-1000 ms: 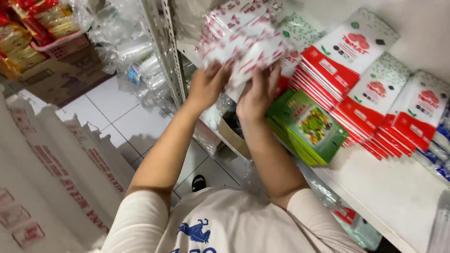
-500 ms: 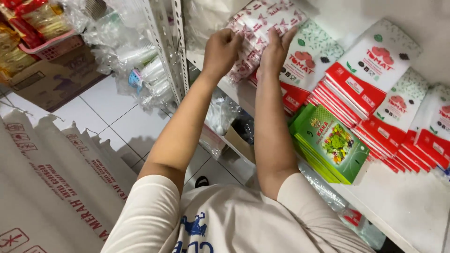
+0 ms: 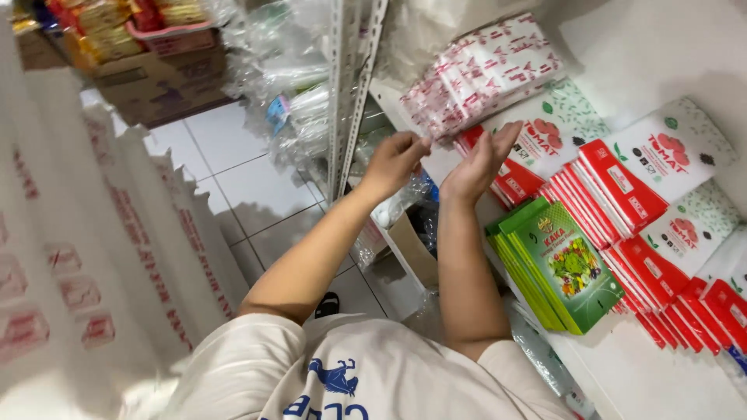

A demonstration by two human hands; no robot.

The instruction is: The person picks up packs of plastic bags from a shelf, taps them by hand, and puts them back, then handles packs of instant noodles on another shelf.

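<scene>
Squaring glossy packets on the shelf

Pinching, the left hand grips the crinkly red-and-white packet stack at its lower edge; the right hand presses open-palmed beside it. Flat green packs lie below the stack, near the shelf's front edge.

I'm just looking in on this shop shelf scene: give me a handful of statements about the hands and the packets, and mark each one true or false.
1. Both hands are raised at the stack of red-and-white printed packets. True: the left hand and the right hand meet at its lower edge.
2. The green packets lie on the floor. False: they stand on the white shelf, beside the red and white packets.
3. The right hand grips a green packet. False: it is up at the printed stack, apart from the green ones.
4. A cardboard box sits on the tiled floor at the upper left. True.
</scene>
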